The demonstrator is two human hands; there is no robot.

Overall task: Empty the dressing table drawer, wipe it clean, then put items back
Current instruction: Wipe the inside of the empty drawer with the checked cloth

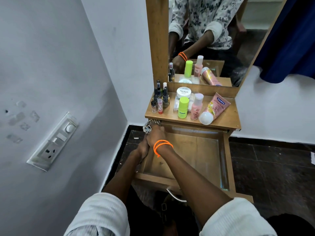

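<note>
Head view: the drawer (196, 155) stands pulled out below the tabletop (226, 120), its wooden floor bare. The right hand (156, 135), with orange bands on its wrist, grips a patterned cloth (150, 126) at the drawer's far left corner. The left hand (143, 149) sits on the drawer's left wall, just under the right; its grip cannot be told. Bottles (161, 97), a jar (183, 92) and a pink tube (216, 106) stand on the tabletop.

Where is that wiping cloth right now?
In the head view the checked cloth is at the open drawer's far left corner, just under the tabletop edge, gripped by the right hand.
</note>
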